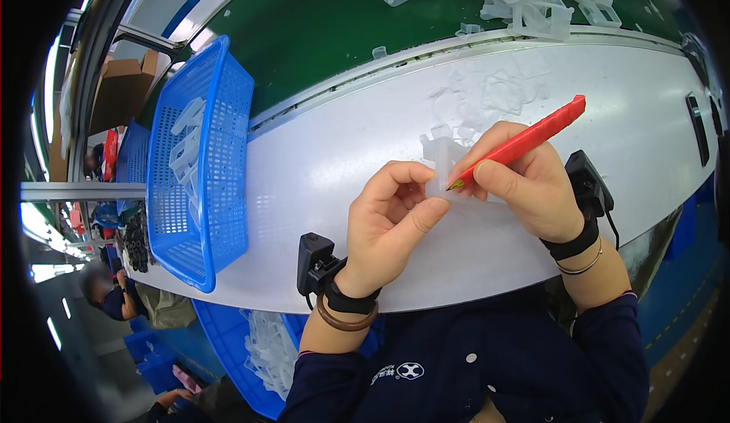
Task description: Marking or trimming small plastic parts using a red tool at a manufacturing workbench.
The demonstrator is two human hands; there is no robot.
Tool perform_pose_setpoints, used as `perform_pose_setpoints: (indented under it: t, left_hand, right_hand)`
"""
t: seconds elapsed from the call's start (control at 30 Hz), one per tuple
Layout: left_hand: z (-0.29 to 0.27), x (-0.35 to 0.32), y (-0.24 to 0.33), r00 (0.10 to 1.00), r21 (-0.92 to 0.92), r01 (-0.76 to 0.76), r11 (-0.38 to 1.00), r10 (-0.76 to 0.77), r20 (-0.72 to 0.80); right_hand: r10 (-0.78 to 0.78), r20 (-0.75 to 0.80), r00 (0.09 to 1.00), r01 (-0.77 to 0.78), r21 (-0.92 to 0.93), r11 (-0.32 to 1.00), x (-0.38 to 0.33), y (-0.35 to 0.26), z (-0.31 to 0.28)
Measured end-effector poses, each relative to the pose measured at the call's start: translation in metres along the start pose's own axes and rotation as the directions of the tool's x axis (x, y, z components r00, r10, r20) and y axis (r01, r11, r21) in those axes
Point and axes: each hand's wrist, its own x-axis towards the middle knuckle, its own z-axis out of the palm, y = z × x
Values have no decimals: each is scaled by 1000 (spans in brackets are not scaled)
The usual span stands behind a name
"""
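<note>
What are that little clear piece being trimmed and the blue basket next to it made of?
The clear part held in the left hand looks like translucent, milky moulded plastic; light passes through it. The blue basket seems rigid glossy plastic, its walls a moulded grid of holes.

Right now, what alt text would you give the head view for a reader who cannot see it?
A person's left hand holds a small translucent white plastic part over a white worktop while the right hand puts the tip of a red utility knife to it. A blue basket of similar parts stands to the left, and more lie on a green conveyor belt beyond.
</note>
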Motion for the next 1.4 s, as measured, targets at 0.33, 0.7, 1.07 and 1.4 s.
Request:
perform_pose_setpoints:
  t: [0.33,0.7,1.07,1.4]
  left_hand:
    - [-9,1,9,977,79,-202,976,207,-52]
    - [-58,-52,93,924,31,-333,942,333,-191]
    - [-122,-13,152,689,884,411,-222,710,-142]
    - [36,202,-15,950,862,-261,434,273,150]
  right_hand:
    - [-636,127,761,401,-863,307,12,0,-27]
    - [-662,-382,645,161,-779,606,19,-17,-107]
    - [-467,-260,845,-23,-891,454,13,-8,-97]
    - [-810,-176,560,418,-783,460,13,-11,-53]
